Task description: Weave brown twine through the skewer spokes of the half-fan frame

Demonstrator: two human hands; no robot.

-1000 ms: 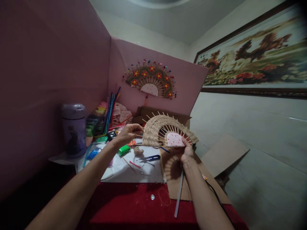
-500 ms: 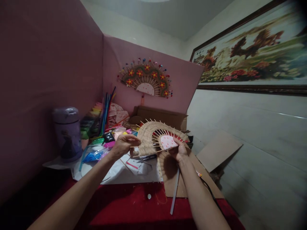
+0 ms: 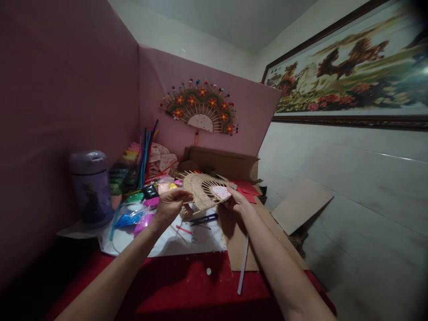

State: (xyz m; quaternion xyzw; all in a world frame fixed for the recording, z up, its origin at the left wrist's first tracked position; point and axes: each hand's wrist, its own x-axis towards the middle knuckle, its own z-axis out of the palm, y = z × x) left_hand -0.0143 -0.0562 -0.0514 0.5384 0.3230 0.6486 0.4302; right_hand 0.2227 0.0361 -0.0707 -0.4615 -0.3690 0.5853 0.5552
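Observation:
Over the table I hold a half-round fan (image 3: 195, 189) of thin sticks woven with beige twine, now tilted flatter. Its pink-and-white spotted centre (image 3: 220, 192) is gripped by my right hand (image 3: 236, 200), thumb on top and fingers underneath. My left hand (image 3: 172, 206) is closed in a pinch at the fan's left edge, by the end of a stick. Whether loose twine is also between those fingertips I cannot make out. Below the fan lie dark-handled scissors (image 3: 204, 219) and a short red strip (image 3: 183, 229) on white paper.
A finished flowered fan (image 3: 202, 107) hangs on the pink board behind. Bagged coloured clay (image 3: 130, 217), pipe cleaners (image 3: 146, 151) and a purple bottle (image 3: 91, 189) stand left. Right are cardboard (image 3: 239, 249), a glue stick (image 3: 243, 267) and red sheets (image 3: 245, 189).
The fan has moved left and tipped flatter, with my right hand still gripping its centre. My left hand remains at its left edge. The red sheets show more now.

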